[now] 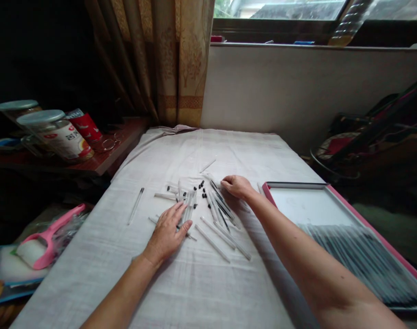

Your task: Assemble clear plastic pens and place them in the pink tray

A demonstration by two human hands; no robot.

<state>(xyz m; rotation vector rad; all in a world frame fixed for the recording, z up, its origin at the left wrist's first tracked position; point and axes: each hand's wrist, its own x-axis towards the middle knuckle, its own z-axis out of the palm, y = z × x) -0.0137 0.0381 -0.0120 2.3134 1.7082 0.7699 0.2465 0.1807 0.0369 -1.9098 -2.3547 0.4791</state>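
My left hand (169, 230) lies palm down with its fingers stretched out, touching clear pen barrels (190, 201) on the cloth. Part of a thin dark-ended pen part shows under its thumb. My right hand (237, 186) has its fingers drawn together beside a bundle of dark pen refills (219, 196); what is in them, if anything, is hidden. Between the hands lie several small black pen caps (200, 184). Loose clear barrels (212, 243) spread out nearer to me. Apart at the left lies a pen (136, 205) with a black end.
At the right stands a pink-edged box (299, 185), its near part filled with rows of pens (362, 260). A side table (109, 160) on the left holds jars (57, 137) and a red can (85, 125). Below it is a pink-handled peeler (50, 237). Wall and curtain bound the far side.
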